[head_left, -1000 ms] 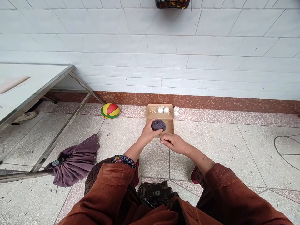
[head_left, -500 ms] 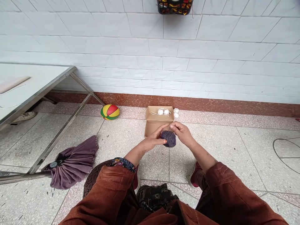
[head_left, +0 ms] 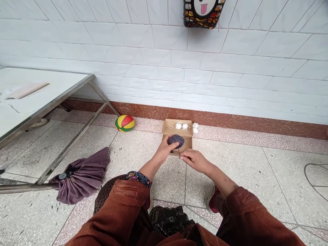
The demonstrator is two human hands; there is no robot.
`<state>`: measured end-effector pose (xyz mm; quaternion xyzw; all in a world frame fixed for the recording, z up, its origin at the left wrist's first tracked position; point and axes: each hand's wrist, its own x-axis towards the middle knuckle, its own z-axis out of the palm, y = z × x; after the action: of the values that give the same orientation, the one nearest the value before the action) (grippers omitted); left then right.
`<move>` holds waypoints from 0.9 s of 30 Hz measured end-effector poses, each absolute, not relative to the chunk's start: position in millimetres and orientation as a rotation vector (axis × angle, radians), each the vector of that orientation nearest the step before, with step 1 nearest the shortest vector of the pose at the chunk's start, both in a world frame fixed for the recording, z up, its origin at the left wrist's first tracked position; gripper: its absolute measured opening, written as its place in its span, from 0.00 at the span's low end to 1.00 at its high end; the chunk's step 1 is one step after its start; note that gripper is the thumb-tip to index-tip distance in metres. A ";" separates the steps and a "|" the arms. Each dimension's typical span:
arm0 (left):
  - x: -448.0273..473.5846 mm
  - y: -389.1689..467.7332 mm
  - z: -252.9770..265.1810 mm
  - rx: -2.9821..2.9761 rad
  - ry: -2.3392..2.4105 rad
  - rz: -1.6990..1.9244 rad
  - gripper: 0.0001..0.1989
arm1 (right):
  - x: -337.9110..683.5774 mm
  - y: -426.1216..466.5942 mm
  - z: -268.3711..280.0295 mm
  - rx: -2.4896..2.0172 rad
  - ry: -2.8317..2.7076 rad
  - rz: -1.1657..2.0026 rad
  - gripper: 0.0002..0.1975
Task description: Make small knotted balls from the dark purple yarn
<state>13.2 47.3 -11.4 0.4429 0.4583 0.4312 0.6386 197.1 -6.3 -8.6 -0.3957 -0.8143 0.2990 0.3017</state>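
Note:
My left hand (head_left: 164, 150) is closed around a dark purple-grey ball of yarn (head_left: 176, 140), its thumb across the front. A strand of the yarn (head_left: 179, 151) runs down from the ball to my right hand (head_left: 196, 160), which pinches it between thumb and fingers. Just behind the ball lies an open cardboard box (head_left: 190, 140) on the floor, partly hidden by my hands. Two white yarn balls (head_left: 181, 126) with loose ends rest on its far part. Two more white balls (head_left: 195, 128) sit beside the box on the right.
A metal-framed white table (head_left: 69, 78) stands at the left. Under its edge lies a folded purple umbrella (head_left: 84, 177). A red, yellow and green ball (head_left: 124, 123) is near the table leg. Wire hoop (head_left: 311, 181) at right; patterned bag (head_left: 203, 18) against the tiled wall.
The yarn ball has moved up and left in my left hand, over the box. My right hand has gone from above the ball to below it, pulling the strand downward. The view has shifted slightly.

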 end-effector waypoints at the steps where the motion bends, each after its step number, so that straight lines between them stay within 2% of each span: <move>1: 13.7 47.9 -13.7 1.071 1.093 0.976 0.25 | 198.1 -6.5 -3.7 -1.022 -2.159 0.787 0.10; 7: 12.8 45.3 -14.9 1.399 1.045 0.764 0.23 | 213.0 3.9 8.0 -1.026 -1.980 0.655 0.10; 11: 10.4 40.2 -14.6 1.408 0.769 0.559 0.31 | 217.8 10.6 0.2 -1.104 -1.909 0.612 0.09; 15: 10.2 35.2 -11.6 1.209 0.451 0.581 0.36 | 214.0 12.8 -6.4 -1.196 -1.812 0.632 0.09; 20: 8.6 31.0 2.4 0.878 0.368 0.680 0.35 | 209.0 13.3 -18.3 -1.276 -1.745 0.728 0.11; 27: 11.5 40.6 -5.2 0.647 0.597 0.948 0.21 | 202.4 4.4 -27.6 -1.229 -1.935 0.781 0.10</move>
<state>11.5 40.6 -5.2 0.3015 0.2783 0.4417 0.7979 202.4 4.4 -27.6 -0.4751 -0.7479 0.3018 0.3521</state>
